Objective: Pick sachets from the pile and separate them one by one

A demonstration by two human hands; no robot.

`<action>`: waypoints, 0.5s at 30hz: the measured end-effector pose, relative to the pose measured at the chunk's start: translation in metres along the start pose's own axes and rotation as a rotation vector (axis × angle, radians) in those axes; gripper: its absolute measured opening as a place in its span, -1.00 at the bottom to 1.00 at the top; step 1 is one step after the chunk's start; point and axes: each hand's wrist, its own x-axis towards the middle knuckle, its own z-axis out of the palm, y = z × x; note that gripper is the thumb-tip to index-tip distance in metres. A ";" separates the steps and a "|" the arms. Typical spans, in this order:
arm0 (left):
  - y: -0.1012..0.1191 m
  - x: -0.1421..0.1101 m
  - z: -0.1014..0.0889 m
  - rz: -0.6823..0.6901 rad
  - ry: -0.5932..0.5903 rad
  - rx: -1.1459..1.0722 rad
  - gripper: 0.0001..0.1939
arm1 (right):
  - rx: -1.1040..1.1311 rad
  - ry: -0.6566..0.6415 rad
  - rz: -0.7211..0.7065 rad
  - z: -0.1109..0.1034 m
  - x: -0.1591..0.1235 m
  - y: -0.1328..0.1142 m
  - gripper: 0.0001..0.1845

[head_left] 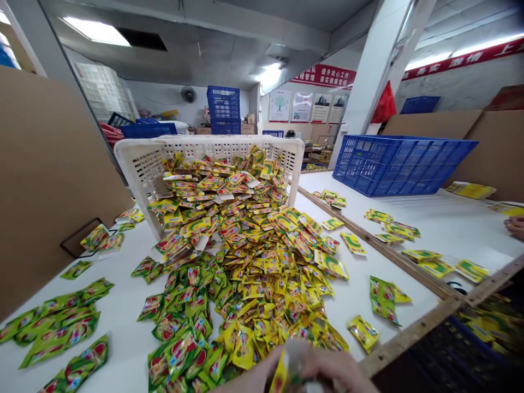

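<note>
While a yellow pack (278, 377) is framed between the left hand (254, 379) and the right hand (333, 368) at the near side of the white surface (123, 305), each grip is blurred and partly cut off, so whether it is pinched by either cannot be told. The middle of the surface is covered by a heap of yellow sachets (266, 289) and green sachets (184, 322), backed by small cartons (221, 185) that are spilled from a white crate (208, 140) tipped on its side. More green strips (61, 322) are spread at the left, beside a cardboard panel (49, 164). The surface is divided on the right by a wooden strip (393, 256); beyond it a blue crate (393, 166) is set down among scattered cartons, and another person's hand (514, 226) is seen at the edge. At the back, stacked blue crates (223, 106) and a wall fan (189, 94) are shown, posters (302, 106) are hung under a red banner (323, 76), and the room is lit by ceiling lights (98, 31).
</note>
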 end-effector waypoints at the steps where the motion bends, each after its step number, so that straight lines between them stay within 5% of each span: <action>1: 0.005 -0.005 -0.007 0.003 0.096 0.079 -0.29 | -0.129 0.123 0.041 -0.023 0.000 0.000 -0.75; 5: 0.013 -0.047 -0.055 -0.018 0.669 0.725 -0.69 | -0.858 0.723 0.227 -0.122 0.012 0.021 -0.67; 7: 0.003 -0.076 -0.077 -0.137 0.736 0.970 -0.68 | -1.040 0.751 0.324 -0.142 0.026 0.034 -0.56; 9: -0.017 -0.101 -0.088 -0.244 0.696 1.104 -0.56 | -0.908 0.589 0.330 -0.125 0.044 0.041 -0.59; 12: -0.048 -0.120 -0.091 -0.238 0.704 1.215 -0.54 | -0.641 0.186 0.159 -0.051 0.070 0.043 -0.79; 15: -0.061 -0.123 -0.091 -0.177 0.785 1.156 -0.60 | -0.697 -0.017 0.092 0.021 0.085 0.043 -0.83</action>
